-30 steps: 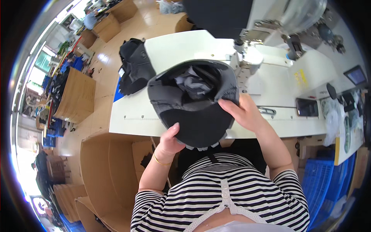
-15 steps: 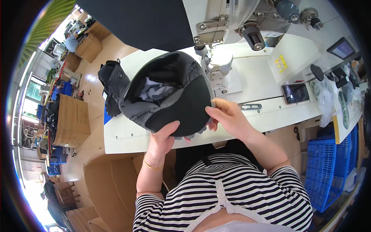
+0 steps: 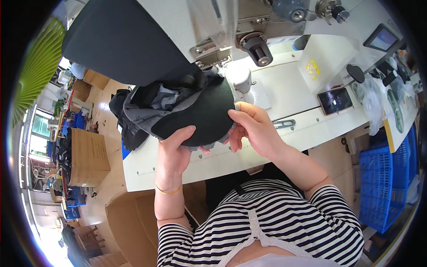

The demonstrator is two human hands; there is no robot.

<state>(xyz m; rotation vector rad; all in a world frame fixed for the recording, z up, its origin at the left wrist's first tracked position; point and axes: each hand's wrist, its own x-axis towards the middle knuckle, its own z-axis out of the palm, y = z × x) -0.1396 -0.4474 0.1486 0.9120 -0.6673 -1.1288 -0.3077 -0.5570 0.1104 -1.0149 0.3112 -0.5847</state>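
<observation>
Both hands hold a grey fabric piece shaped like a cap [image 3: 195, 118], with a smooth black curved panel and a ruffled grey lower edge. White and grey cloth shows inside its opening. My left hand [image 3: 174, 149] grips the lower left edge, thumb on the black panel and fingers underneath. At the right edge, my right hand [image 3: 255, 127] pinches the rim between thumb and fingers. The piece's far edge reaches the lit needle area of the white sewing machine [image 3: 238, 73]; the machine head partly hides it. Black fabric pieces [image 3: 133, 135] lie just left of it.
A white table with a ruler strip [image 3: 213, 155] runs along the front. On it lie a small grey metal tool [image 3: 284, 123] and a phone [image 3: 334, 101]. Blue crates [image 3: 382, 187] stand at right, cardboard boxes [image 3: 89, 155] at left. The machine's dark panel [image 3: 124, 44] overhangs the upper left.
The cap-like piece has moved toward the machine, its far edge now close under the machine head. Both hands keep their hold. The whole view has turned somewhat.
</observation>
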